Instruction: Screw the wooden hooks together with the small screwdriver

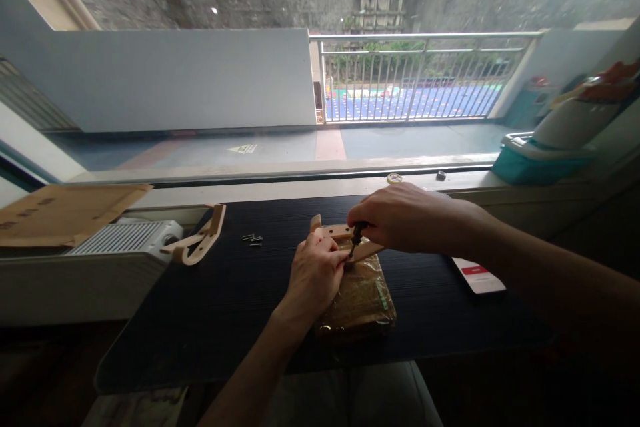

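Observation:
My right hand [400,217] is closed round a small dark-handled screwdriver [356,237], whose tip points down at a light wooden piece [336,232] on the dark table [210,293]. My left hand [316,273] is pinched against the wooden piece just below the tip, holding it. The piece rests over a brownish plastic packet [361,300]. A few small screws [253,239] lie to the left. A second curved wooden part [200,241] lies further left, at the table's edge.
A white finned heater [125,240] and a cardboard sheet [60,213] sit at the left. A phone [479,275] lies right of my hands. On the window sill are a tape roll [394,179] and a teal-and-white appliance [545,153].

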### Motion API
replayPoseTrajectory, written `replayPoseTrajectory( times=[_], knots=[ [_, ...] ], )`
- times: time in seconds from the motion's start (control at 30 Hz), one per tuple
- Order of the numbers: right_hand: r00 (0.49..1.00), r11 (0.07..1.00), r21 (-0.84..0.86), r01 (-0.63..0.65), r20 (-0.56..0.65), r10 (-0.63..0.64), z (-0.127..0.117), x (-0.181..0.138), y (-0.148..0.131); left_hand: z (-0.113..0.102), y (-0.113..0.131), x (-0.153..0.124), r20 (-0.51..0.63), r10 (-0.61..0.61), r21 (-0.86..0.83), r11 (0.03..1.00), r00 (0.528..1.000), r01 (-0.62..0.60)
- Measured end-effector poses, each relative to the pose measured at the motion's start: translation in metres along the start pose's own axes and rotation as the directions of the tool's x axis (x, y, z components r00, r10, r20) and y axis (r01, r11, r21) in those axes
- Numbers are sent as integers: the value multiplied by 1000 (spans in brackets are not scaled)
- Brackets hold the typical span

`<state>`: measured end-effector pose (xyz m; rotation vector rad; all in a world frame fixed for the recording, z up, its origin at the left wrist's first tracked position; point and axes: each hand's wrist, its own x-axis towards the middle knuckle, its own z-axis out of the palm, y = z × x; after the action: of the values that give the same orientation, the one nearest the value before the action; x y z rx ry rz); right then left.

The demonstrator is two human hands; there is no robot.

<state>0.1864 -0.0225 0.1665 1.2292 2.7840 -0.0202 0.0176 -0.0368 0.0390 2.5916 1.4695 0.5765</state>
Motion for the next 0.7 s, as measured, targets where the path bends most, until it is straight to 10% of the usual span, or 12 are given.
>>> replayPoseTrajectory(
  times=[0.7],
  knots=[
    [1000,1000,13,-5,-6,6,2,4,-2,3,-2,-1,2,6,24,1000,1000,-6]
  ],
)
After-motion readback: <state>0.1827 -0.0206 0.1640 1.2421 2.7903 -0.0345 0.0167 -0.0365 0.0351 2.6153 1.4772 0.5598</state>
